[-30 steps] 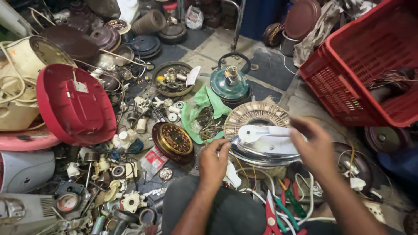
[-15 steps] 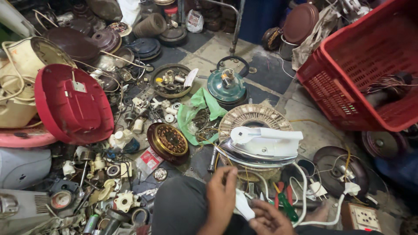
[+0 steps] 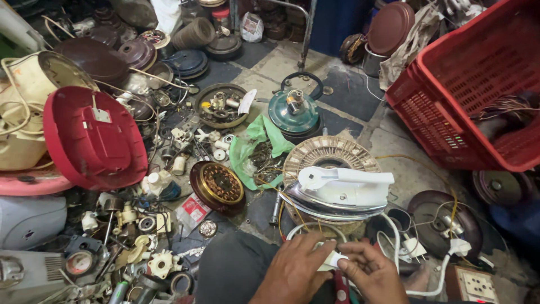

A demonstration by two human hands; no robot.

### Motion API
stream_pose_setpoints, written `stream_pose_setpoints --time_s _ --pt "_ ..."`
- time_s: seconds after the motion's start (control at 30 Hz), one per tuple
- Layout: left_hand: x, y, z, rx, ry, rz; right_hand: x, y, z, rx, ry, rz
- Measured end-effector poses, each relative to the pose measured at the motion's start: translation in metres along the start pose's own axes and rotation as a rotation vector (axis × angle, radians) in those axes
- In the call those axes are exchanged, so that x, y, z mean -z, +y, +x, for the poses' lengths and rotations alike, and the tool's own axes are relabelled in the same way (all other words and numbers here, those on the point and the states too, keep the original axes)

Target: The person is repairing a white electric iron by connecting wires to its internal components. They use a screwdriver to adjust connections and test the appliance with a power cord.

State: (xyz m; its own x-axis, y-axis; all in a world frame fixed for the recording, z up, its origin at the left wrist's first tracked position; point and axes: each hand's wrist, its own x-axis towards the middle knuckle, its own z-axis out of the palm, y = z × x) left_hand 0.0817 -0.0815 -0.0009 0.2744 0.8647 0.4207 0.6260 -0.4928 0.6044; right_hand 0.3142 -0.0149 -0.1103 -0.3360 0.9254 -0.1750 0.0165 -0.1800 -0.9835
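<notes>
At the bottom of the view, over my dark-trousered knee, my left hand [image 3: 295,269] and my right hand [image 3: 372,271] meet on a small white plastic part [image 3: 330,259], pinching it between the fingers of both. Just beyond the hands a white and chrome clothes iron [image 3: 342,191] rests on a round wound motor stator [image 3: 327,155]. White cords [image 3: 394,247] loop from the iron's side toward a white plug [image 3: 458,246].
A red plastic crate [image 3: 472,84] stands at the right. A red round appliance shell [image 3: 93,138] lies at the left. A teal motor housing [image 3: 293,112], a brass-coloured rotor [image 3: 216,186], a green bag [image 3: 253,147] and several small parts litter the floor.
My right hand left the iron and dropped to my lap. Both hands came together on the small white part. The view shifted slightly down.
</notes>
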Motion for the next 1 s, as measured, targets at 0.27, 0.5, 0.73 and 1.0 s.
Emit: stream_pose_setpoints --time_s 0.27,0.5,0.73,1.0 --pt "0.048 -0.01 0.022 0.143 0.287 0.24 0.052 -0.074 0.056 0.37 0.471 -0.279" --pt "0.068 -0.028 0.054 0.301 0.464 0.319 0.103 -0.077 0.133 0.102 0.164 0.064" --pt "0.066 -0.03 0.053 0.367 0.478 0.221 0.107 -0.075 0.122 0.021 0.018 0.214" --pt "0.062 -0.011 0.059 0.276 0.268 -0.047 0.095 -0.081 0.114 0.026 -0.019 0.194"
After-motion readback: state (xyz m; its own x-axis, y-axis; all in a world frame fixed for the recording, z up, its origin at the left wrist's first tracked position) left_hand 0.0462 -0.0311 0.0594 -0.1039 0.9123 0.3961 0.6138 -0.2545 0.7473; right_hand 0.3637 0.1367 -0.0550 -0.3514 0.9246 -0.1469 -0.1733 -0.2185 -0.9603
